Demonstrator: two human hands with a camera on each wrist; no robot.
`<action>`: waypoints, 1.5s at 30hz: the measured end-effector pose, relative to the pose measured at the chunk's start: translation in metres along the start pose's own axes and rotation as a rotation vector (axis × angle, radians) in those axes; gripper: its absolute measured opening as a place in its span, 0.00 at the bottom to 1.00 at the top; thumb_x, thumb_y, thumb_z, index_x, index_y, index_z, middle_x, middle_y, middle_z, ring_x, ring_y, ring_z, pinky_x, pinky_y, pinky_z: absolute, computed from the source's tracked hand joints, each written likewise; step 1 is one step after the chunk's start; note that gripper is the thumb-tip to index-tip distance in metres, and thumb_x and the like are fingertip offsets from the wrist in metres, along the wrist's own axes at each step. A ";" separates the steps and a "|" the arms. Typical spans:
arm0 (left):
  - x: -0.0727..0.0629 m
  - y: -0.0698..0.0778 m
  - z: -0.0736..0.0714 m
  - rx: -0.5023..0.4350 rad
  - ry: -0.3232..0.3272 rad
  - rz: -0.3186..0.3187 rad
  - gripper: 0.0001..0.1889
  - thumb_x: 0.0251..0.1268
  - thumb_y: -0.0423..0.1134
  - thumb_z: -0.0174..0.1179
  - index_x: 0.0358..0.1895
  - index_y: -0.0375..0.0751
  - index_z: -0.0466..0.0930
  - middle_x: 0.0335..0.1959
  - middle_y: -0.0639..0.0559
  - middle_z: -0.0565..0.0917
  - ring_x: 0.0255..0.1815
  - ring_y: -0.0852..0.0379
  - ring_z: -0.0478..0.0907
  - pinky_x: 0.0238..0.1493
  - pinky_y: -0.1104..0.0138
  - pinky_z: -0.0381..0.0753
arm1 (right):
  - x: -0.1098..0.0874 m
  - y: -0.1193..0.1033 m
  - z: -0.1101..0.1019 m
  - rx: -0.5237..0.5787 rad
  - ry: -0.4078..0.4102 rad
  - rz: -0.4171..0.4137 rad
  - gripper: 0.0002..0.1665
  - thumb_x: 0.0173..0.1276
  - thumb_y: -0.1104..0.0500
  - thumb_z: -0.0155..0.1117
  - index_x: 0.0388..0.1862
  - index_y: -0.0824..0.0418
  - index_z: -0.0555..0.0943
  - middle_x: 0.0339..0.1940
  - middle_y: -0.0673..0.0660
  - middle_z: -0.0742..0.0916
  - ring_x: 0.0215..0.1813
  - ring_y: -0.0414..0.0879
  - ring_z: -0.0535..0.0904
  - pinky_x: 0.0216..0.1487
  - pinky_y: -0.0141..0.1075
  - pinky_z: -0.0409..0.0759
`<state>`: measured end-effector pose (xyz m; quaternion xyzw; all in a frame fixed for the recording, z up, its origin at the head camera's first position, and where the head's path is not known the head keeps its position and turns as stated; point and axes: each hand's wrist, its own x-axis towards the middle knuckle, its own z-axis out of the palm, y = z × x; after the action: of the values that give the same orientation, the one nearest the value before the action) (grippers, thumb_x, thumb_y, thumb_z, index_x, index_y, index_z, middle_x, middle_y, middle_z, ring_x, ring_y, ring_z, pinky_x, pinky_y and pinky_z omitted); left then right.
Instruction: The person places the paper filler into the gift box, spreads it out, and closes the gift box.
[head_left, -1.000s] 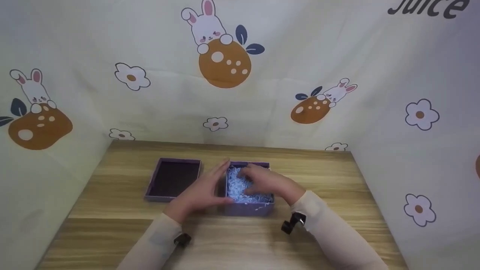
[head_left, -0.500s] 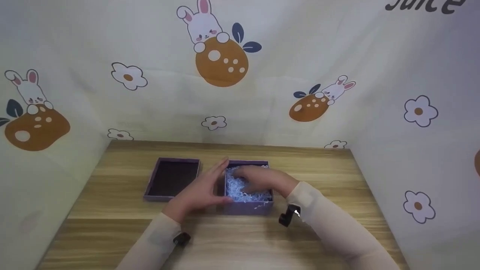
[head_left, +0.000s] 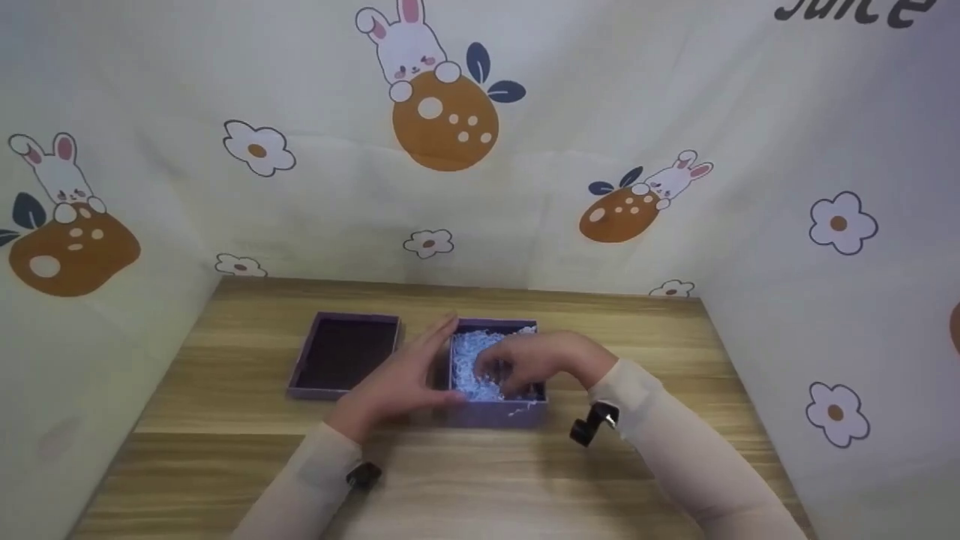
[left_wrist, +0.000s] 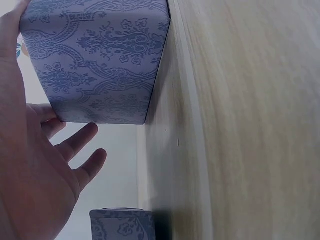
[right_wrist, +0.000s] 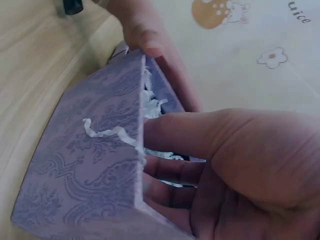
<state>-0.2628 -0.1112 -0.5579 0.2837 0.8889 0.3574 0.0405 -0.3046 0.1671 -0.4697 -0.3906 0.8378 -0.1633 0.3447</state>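
Observation:
A purple patterned box [head_left: 495,414] stands uncovered on the table, filled with pale blue shredded paper [head_left: 468,364]. My left hand [head_left: 394,384] grips the box by its left side, thumb at the near corner and index finger at the far one. In the left wrist view its other fingers spread out past the box wall [left_wrist: 100,65]. My right hand [head_left: 534,356] reaches down inside with bent fingers and thumb among the shreds. The front wall hides its fingertips in the right wrist view, where one curly paper strand [right_wrist: 112,132] hangs over the rim.
To the left of the box lies its matching lid [head_left: 352,352], dark inside and facing up. The wood-grain table [head_left: 465,480] ends at a cloth backdrop [head_left: 540,225] printed with rabbits, oranges and flowers, which rises at the back and both sides.
My right hand has shifted from the far left of the shreds toward the right, and its fingers are more bent. The left hand keeps its place on the box.

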 end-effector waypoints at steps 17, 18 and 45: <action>-0.002 0.002 -0.003 -0.013 0.006 0.013 0.67 0.59 0.77 0.72 0.94 0.54 0.45 0.94 0.59 0.43 0.92 0.40 0.48 0.86 0.38 0.55 | -0.002 -0.008 0.017 -0.091 0.240 -0.068 0.26 0.77 0.66 0.71 0.72 0.59 0.85 0.67 0.56 0.89 0.69 0.51 0.84 0.72 0.46 0.82; -0.002 0.002 -0.003 -0.015 0.009 0.009 0.67 0.59 0.78 0.72 0.94 0.54 0.45 0.94 0.58 0.44 0.92 0.39 0.48 0.86 0.37 0.55 | -0.007 -0.008 0.017 -0.073 0.271 -0.098 0.23 0.78 0.65 0.71 0.70 0.60 0.85 0.66 0.57 0.89 0.68 0.51 0.84 0.71 0.47 0.83; -0.002 0.002 0.000 0.014 -0.008 -0.022 0.69 0.56 0.83 0.68 0.94 0.58 0.42 0.92 0.71 0.37 0.92 0.50 0.46 0.86 0.42 0.54 | -0.065 0.028 0.086 -0.183 0.846 -0.448 0.13 0.65 0.71 0.79 0.43 0.56 0.89 0.42 0.46 0.92 0.48 0.46 0.85 0.51 0.45 0.85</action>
<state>-0.2605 -0.1112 -0.5572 0.2755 0.8943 0.3495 0.0459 -0.2292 0.2350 -0.5168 -0.4894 0.8107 -0.3034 -0.1053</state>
